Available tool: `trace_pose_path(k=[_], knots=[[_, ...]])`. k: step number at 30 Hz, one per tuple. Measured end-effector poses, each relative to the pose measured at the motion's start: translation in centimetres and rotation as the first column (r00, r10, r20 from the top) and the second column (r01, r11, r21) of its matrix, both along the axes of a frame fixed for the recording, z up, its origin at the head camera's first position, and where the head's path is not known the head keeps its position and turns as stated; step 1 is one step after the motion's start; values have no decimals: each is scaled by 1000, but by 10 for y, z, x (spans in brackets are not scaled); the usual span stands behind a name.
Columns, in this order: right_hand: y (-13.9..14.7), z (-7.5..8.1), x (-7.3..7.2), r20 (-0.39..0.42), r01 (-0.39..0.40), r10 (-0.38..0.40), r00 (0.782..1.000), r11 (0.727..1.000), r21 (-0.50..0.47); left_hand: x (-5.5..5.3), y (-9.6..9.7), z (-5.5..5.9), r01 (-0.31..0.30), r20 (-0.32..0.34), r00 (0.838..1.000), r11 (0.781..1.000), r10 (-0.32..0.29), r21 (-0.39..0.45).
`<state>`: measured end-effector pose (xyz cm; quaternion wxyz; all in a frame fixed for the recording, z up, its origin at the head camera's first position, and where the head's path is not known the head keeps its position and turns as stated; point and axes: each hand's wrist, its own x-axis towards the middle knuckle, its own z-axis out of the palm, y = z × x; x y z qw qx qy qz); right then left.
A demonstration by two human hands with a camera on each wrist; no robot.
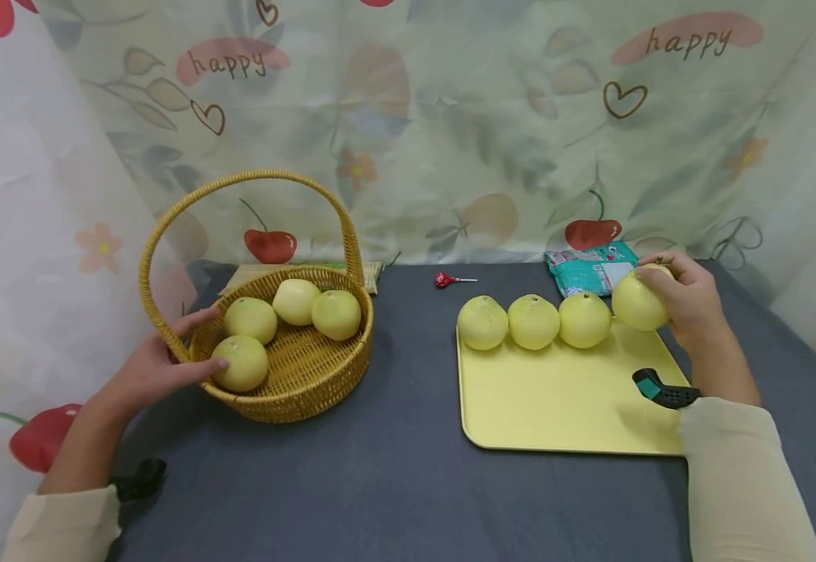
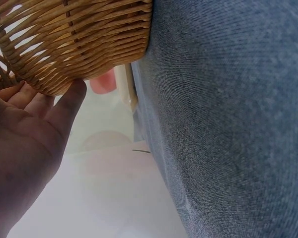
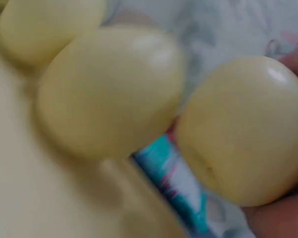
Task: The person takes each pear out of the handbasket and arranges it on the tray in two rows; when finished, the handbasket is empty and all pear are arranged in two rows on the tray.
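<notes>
My left hand [image 1: 165, 359] grips the left side of a wicker basket [image 1: 309, 402] with a tall arched handle, near the handle's base. Its thumb reaches over the rim, against a pale yellow round fruit [image 1: 241, 364]; several such fruits lie inside. In the left wrist view, fingers [image 2: 69, 101] lie against the woven wall [image 2: 79, 44]. My right hand [image 1: 696, 300] holds another round yellow fruit [image 1: 639, 300] over the far right corner of a yellow tray [image 1: 555, 406]. In the right wrist view, that fruit [image 3: 243, 131] is beside a tray fruit [image 3: 111, 91].
Three yellow fruits [image 1: 534, 321] stand in a row along the tray's far edge. Behind them lies a teal packet [image 1: 586, 269]. A red lollipop [image 1: 444, 279] is at the back middle, and a beige packet [image 1: 253, 275] sits behind the basket. A printed curtain [image 1: 436, 140] hangs behind the table.
</notes>
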<state>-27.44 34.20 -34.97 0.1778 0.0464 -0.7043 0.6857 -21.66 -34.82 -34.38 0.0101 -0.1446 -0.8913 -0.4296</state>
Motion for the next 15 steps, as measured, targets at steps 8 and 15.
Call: trace_pose_path(k=[8,15], knots=[[7,-29,-2,136,203,-252,958,932,299,1,0,-2,-2,11,1000,1000,2,-2],[5,-31,-6,75,264,-301,951,913,312,2,0,3,-28,33,999,999,29,-27]])
